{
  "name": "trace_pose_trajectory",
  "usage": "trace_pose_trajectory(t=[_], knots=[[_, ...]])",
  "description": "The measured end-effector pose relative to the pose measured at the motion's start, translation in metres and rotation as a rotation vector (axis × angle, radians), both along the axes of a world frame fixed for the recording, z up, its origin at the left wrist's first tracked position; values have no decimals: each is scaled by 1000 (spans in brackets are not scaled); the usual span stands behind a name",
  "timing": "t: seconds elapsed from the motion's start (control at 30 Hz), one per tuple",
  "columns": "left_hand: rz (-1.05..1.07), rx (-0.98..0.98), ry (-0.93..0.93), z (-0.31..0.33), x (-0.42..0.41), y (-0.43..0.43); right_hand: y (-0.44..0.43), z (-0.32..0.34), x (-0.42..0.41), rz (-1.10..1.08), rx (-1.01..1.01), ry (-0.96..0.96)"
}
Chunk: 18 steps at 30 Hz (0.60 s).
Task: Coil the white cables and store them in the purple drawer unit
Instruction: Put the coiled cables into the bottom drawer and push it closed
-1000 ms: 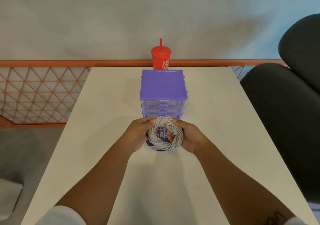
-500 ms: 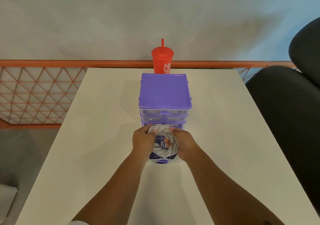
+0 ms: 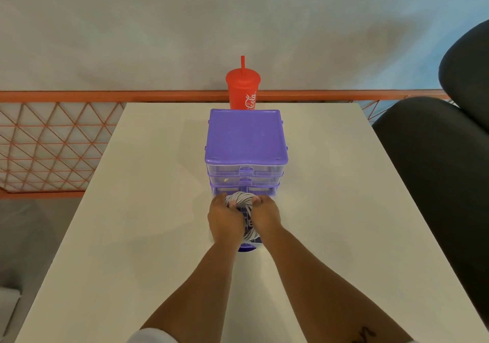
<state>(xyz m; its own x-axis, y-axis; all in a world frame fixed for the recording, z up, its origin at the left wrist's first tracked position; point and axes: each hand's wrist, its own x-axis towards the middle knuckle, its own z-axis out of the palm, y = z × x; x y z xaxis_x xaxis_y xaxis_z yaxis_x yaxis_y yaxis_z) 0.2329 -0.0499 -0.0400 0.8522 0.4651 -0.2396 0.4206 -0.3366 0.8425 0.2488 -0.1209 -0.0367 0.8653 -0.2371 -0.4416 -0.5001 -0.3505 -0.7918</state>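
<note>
- The left hand (image 3: pixel 225 221) is curled round the left side of the coiled white cable bundle (image 3: pixel 241 199), in front of the purple plastic drawer unit (image 3: pixel 246 136)
- The bundle, held as a wide ring a second ago, has been squeezed narrower and lowered into the unit's pulled-out bottom drawer (image 3: pixel 247 248); storing is judged nearly done
- The right hand (image 3: pixel 265 217) is curled round the bundle's right side

My left hand (image 3: pixel 225 219) and right hand (image 3: pixel 266 217) grip the coiled white cable (image 3: pixel 240 198) over the pulled-out bottom drawer (image 3: pixel 248 247) of the purple drawer unit (image 3: pixel 246 136), mid-tabletop (image 3: pixel 158 210). A red cup (image 3: pixel 243 91) stands at the far edge.
</note>
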Motion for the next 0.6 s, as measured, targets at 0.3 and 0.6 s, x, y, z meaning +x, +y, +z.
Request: trace_pose_trajectory(t=[0.3, 0.6], knots=[[50, 4, 30, 0, 4, -4, 2, -10, -6, 57, 26, -187], [8, 61, -2, -3, 5, -5, 0, -16, -15, 368, -497, -259]])
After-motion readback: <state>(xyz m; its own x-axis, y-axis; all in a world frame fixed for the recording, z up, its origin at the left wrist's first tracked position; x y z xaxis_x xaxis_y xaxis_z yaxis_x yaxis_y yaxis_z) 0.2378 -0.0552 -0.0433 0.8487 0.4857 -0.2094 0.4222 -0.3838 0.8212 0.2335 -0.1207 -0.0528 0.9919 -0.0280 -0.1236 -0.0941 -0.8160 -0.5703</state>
